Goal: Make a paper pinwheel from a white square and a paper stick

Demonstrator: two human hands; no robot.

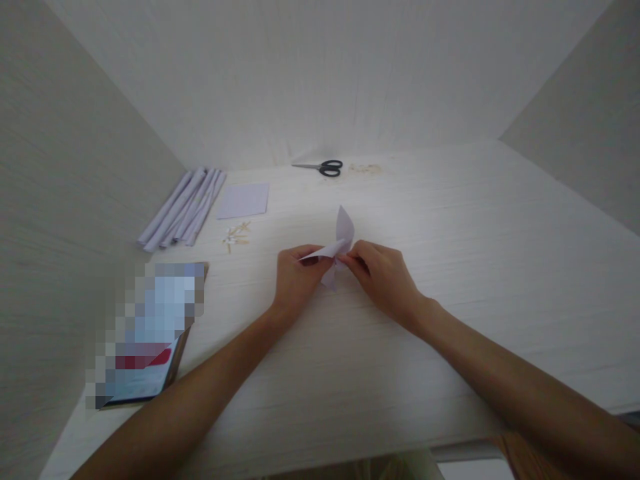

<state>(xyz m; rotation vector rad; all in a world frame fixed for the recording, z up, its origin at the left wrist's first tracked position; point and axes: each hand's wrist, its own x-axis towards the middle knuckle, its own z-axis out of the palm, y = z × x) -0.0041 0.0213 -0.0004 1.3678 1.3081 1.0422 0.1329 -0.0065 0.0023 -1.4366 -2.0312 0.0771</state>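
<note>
Above the middle of the table, both hands hold a white paper pinwheel [345, 230] with curved blades standing out up, left and down. My left hand [297, 277] is closed on its left side, thumb and fingers pinching the paper near the centre. From the right, my right hand [383, 273] pinches at the centre with thumb and forefinger. Whatever small piece may sit between those fingertips is hidden. Short cut cotton swab pieces [237, 235] lie scattered to the left of the hands.
Several rolled paper sticks [185, 207] lie at the back left, beside a square of white paper [243, 201]. Black-handled scissors [320, 167] rest near the back wall, with small tan scraps [365, 169] to their right. A partly blurred tablet [160, 327] lies by my left forearm.
</note>
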